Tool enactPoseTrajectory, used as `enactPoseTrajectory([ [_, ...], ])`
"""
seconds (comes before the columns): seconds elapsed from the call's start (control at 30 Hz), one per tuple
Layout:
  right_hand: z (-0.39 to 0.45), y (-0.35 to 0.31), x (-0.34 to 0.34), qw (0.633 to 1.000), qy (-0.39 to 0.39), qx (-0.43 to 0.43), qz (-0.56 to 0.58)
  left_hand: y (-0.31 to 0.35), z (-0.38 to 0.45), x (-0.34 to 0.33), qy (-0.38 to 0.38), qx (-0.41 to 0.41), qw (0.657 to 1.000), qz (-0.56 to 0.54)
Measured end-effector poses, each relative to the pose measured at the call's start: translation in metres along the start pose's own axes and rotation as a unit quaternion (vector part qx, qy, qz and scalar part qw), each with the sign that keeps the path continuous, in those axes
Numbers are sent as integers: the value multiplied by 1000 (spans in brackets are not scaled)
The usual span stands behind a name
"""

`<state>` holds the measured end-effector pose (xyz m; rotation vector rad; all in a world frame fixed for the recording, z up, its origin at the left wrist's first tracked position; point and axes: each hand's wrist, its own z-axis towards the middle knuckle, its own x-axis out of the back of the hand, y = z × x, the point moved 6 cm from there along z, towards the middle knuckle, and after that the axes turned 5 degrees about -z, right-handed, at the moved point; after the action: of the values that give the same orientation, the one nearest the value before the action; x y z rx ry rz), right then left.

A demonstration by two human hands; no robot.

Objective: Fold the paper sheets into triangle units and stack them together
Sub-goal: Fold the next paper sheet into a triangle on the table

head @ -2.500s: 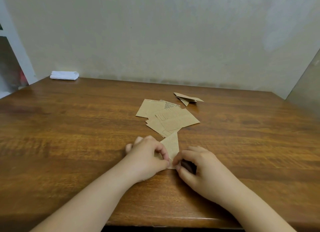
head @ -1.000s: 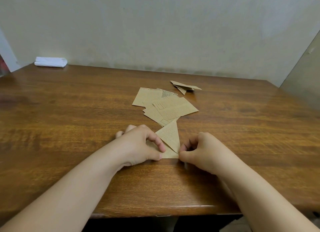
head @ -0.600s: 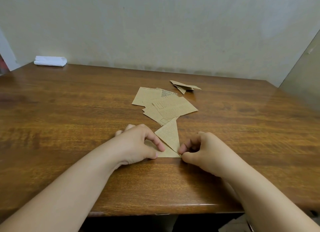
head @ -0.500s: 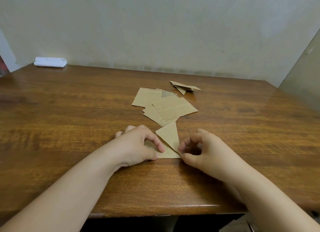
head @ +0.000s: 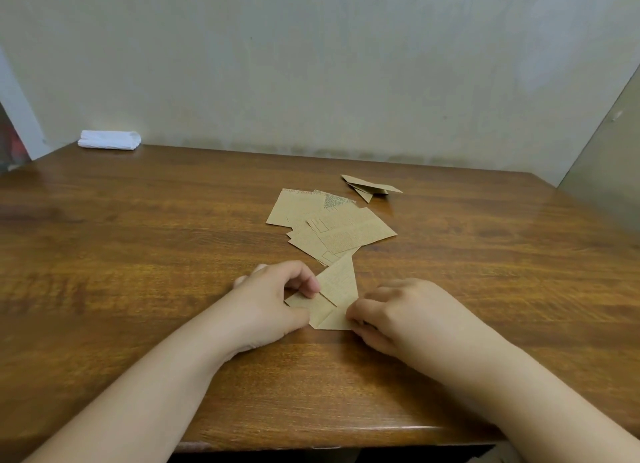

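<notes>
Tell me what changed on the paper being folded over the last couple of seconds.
The half-folded sheet has been opened out: a lower flap now shows. The left hand still holds its left side; the right hand now pinches its lower right corner. The loose sheets and folded units stayed put.

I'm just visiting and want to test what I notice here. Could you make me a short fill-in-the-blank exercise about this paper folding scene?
1. Both hands, left hand and right hand, hold the folded paper piece on the ____ table.
2. The loose pile of flat brown sheets lies ____ the hands, toward the wall.
3. The rolled cloth in the far left corner is ____ in colour.

Missing words: wooden; beyond; white
</notes>
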<state>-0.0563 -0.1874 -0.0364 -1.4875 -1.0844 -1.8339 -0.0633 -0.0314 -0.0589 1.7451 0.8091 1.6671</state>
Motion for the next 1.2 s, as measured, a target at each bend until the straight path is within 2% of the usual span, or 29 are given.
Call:
enactPoseTrajectory([
  [0.1, 1, -2, -1, 1000, 3, 18, -3, 7, 0, -1, -35, -57, 996, 60],
  [0.2, 1, 4, -4, 999, 21, 9, 40, 17, 1, -8, -60, -141, 979, 131],
  [0.37, 0, 14, -8, 995, 23, -39, 87, 35, 2, -13, -23, -288, 927, 239],
  [0.43, 0, 16, -9, 989, 35, -76, 121, 42, 4, -15, -10, -306, 917, 255],
  [0.53, -1, 15, -10, 973, 62, -130, 180, 48, 10, -20, 0, -289, 930, 225],
  [0.6, -4, 17, -12, 957, 71, -168, 225, 43, 16, -19, -1, -242, 955, 172],
  [0.7, -14, 30, -19, 912, 48, -256, 316, 26, 22, -11, -1, -146, 987, 70],
  [0.83, -21, 38, -24, 879, 13, -336, 339, 12, 31, -5, 18, -80, 996, 26],
  [0.97, -17, 34, -26, 882, 3, -381, 279, 12, 34, -12, 41, -67, 990, 119],
  [1.2, -7, 28, -29, 870, -21, -395, 296, 3, 28, -19, 91, -87, 971, 202],
])
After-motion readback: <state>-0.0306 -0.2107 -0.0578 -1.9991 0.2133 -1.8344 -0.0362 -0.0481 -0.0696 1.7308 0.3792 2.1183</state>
